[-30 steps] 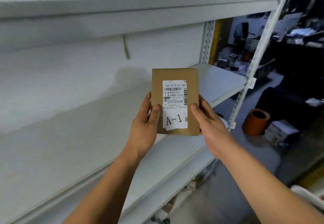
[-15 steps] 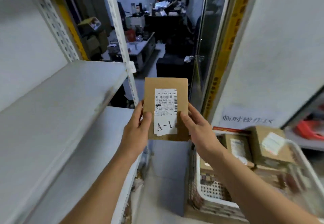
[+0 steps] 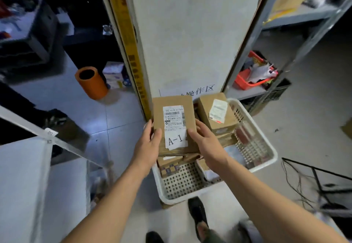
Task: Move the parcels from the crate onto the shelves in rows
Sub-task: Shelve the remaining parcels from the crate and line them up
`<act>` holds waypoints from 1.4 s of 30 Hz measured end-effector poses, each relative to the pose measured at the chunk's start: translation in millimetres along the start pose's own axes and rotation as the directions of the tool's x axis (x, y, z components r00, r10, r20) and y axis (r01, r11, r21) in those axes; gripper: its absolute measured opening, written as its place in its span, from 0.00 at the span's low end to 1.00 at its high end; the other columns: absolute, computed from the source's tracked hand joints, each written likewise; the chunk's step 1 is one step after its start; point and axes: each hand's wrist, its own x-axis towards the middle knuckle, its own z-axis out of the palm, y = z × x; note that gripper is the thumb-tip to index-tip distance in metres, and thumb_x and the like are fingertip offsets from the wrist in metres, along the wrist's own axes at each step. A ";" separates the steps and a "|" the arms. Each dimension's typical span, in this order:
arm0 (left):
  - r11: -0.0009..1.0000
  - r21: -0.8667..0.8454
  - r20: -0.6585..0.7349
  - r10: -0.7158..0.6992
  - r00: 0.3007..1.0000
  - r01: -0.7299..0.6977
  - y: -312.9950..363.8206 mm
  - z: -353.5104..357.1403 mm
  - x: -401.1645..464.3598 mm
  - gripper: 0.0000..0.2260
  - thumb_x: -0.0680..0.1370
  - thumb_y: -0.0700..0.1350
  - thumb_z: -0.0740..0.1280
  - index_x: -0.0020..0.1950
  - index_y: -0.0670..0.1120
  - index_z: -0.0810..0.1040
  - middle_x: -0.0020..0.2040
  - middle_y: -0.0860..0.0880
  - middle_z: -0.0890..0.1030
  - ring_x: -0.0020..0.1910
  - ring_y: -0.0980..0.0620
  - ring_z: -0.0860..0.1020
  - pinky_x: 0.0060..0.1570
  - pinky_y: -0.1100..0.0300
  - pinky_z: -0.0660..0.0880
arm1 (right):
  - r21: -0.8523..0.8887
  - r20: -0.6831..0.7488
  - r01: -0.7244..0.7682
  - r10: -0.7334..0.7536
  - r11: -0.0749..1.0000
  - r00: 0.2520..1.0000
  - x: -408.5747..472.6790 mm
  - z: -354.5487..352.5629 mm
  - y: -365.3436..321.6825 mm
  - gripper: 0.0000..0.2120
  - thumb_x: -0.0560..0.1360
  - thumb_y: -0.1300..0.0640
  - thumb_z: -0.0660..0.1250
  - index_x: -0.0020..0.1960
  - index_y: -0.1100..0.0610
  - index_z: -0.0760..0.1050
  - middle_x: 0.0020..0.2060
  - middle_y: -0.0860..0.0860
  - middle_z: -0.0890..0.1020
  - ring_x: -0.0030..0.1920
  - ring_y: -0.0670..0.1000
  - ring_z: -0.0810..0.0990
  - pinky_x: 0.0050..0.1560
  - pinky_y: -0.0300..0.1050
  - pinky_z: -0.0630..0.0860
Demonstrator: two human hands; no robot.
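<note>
Head view. Item: flat brown parcel [image 3: 174, 126], white label marked "A-1", face up toward the camera, presumably so the label can be read. Held above the white perforated crate [image 3: 266, 157]. Left hand [image 3: 147, 145] and right hand [image 3: 206, 143] each grip a long edge, thumbs on top, fingers curled beneath. Further parcels [image 3: 217, 113] lie in the crate. Shelf [image 3: 22, 166] at lower left, near; parcel not yet placed there.

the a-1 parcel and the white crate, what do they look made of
A-1 parcel: looks like brown corrugated cardboard, matte, with a white paper label stuck on; the dull tan faces and creased edges suggest it.
White crate: probably moulded plastic, slightly glossy, judging by its perforated walls and rounded rim.
</note>
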 end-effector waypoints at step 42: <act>0.974 0.100 -0.427 -0.144 0.893 0.204 -35.5 -85.0 -114.8 0.16 0.84 0.54 0.65 0.69 0.49 0.80 0.66 0.51 0.83 0.64 0.53 0.81 0.67 0.57 0.74 | -0.662 0.478 0.462 -0.142 0.590 0.867 -7.6 84.5 -42.9 0.22 0.85 0.46 0.64 0.77 0.49 0.69 0.69 0.51 0.78 0.62 0.51 0.80 0.67 0.56 0.78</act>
